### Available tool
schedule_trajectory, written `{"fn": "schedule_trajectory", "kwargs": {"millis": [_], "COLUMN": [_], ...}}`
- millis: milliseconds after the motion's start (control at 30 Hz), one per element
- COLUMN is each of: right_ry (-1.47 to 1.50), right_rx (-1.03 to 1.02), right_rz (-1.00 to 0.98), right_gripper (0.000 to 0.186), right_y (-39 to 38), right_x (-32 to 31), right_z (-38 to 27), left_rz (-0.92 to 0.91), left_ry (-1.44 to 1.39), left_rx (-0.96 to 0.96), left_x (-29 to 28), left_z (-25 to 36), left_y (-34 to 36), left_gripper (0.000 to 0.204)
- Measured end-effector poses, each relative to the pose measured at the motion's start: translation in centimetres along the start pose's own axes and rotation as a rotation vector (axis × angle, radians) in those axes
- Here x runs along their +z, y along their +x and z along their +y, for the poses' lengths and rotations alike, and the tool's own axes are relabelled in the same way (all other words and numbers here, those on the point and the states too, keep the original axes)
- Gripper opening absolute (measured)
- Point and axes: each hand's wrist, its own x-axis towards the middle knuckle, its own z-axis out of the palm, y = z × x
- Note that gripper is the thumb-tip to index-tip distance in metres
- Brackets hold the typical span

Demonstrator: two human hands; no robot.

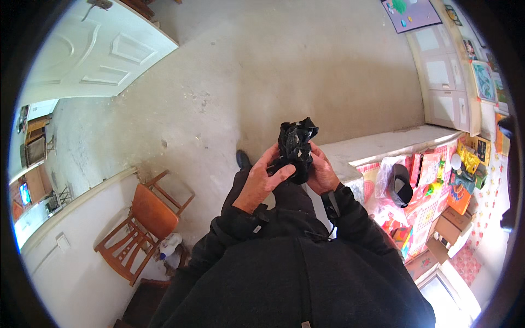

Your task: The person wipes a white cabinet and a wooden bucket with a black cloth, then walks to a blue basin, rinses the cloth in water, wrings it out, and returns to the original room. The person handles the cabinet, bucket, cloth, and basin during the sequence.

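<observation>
Right now, both hands hold one black, crumpled bundle (295, 143) up in the air, in front of the legs and above the grey floor (213, 131). The left hand (258, 183) grips its lower left side, with the thumb pressed across the front. The right hand (324, 174) grips its lower right side, with the fingers curled around it. The bundle looks like it could be a thin bag, but it is so scrunched up that I cannot see if anything is inside.

Over on the right is a table with a red and white checked cloth (424, 220). A see-through plastic bag (385, 177) sits near its edge, and red and pink show through it. A dark cap (402, 187) is right beside the bag. Farther back are a bright yellow packet (469, 158) and a brown cardboard box (454, 225). Beyond the table stands a white cupboard (440, 76) with its doors shut.
</observation>
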Motion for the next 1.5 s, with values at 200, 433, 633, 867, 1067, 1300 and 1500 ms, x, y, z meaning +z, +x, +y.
{"fn": "schedule_trajectory", "kwargs": {"millis": [200, 433, 633, 867, 1067, 1300, 1500], "right_ry": [-0.563, -0.938, -0.976, -1.093, -1.266, -1.156, -1.22], "right_rx": [-0.098, -0.053, -0.009, 0.025, 0.174, 0.346, 0.373], "right_rz": [0.101, -0.013, -0.138, -0.338, -0.553, -0.68, -0.826], "right_gripper": [0.034, 0.027, 0.023, 0.025, 0.027, 0.021, 0.021], "right_y": [1.6, 4.1, 7.3, 11.8, 17.7, 27.7, 37.8], "right_x": [3.8, 11.9, 19.9, 28.6, 34.2, 41.1, 48.8], "right_z": [-0.1, 2.7, 7.0, 11.1, 15.9, 22.3, 25.7], "left_rz": [0.187, 0.352, 0.408, 0.387, 0.728, 0.856, 0.92], "left_ry": [0.062, -0.156, -0.356, -0.45, 0.053, -0.423, -0.571], "left_rx": [0.117, 0.167, 0.223, 0.308, 0.277, 0.357, 0.397], "left_x": [-1.6, -8.4, -15.1, -22.5, -28.6, -38.1, -47.0], "left_z": [0.9, 0.9, 3.1, 6.3, 7.3, 7.8, 11.8], "left_y": [-1.6, -5.1, -9.9, -14.6, -18.0, -17.2, -15.2], "left_gripper": [0.072, 0.041, 0.032, 0.043, 0.054, 0.032, 0.026]}}
